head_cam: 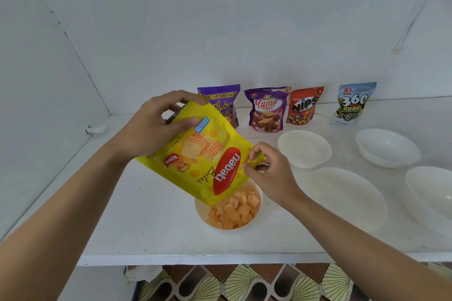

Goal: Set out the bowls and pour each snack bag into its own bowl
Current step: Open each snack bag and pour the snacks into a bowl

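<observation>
Bag: we see the yellow Nabati bag [203,159] upside down above the tabletop [146,227], its long axis slanting from upper left to lower right, mouth pointing down into a bowl.
Left hand [151,127]: fingers curl round the bag's raised bottom end.
Right hand [266,173]: pinches the corner beside the mouth.
Bowl [199,210]: near the front edge, holding orange wafer bites [232,212].
Other bowls [304,149]: we count four white ones toward the right edge.
Other bags [266,110]: four stand upright along the back edge.
</observation>
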Tool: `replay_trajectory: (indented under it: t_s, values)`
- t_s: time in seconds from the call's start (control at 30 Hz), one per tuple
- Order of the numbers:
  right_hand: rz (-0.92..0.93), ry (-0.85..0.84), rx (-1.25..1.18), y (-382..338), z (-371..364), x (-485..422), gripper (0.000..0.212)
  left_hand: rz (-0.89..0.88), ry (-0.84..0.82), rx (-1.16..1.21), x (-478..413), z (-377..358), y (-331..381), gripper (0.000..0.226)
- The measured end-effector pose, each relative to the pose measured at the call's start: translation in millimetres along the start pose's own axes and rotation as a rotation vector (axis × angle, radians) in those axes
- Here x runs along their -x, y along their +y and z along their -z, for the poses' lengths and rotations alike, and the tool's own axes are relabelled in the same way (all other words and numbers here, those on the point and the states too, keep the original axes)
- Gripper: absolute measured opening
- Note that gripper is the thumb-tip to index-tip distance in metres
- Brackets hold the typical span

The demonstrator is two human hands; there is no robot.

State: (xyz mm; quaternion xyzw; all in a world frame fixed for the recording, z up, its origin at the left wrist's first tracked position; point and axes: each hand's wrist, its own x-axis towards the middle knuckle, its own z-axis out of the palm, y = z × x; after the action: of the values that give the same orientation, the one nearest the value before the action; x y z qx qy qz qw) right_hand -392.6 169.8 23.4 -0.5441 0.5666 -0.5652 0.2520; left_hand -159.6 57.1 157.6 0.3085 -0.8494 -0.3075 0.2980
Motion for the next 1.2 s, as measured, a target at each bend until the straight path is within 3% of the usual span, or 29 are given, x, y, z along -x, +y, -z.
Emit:
replay_trajectory:
  t_s: [0.4,0.53,0.73,0.87,1.2]
  values:
    - [-0.039,-0.031,-0.045,3.7,-1.4,-2.7,0.024,0.01,0.0,0.008,-3.7,-1.8,5.4,0.029]
    - [-0.044,0.045,-0.056,0.7,-2.7,-3.1,0.023,-0.014,-0.002,0.016,-7.5,-2.1,11.6,0.03]
    - [-0.083,0.074,-0.074,3.5,-2.3,-2.3,0.023,0.012,-0.07,0.017,-8.6,-4.0,13.4,0.045]
    - [-0.046,-0.044,-0.062,5.3,-1.0,-1.5,0.025,0.001,-0.074,0.004,-9.0,-4.1,11.9,0.049]
    - [-0.054,0.001,-0.096,5.7,4.5,-2.8,0.026,-0.042,-0.049,-0.018,-9.0,-7.1,14.8,0.048]
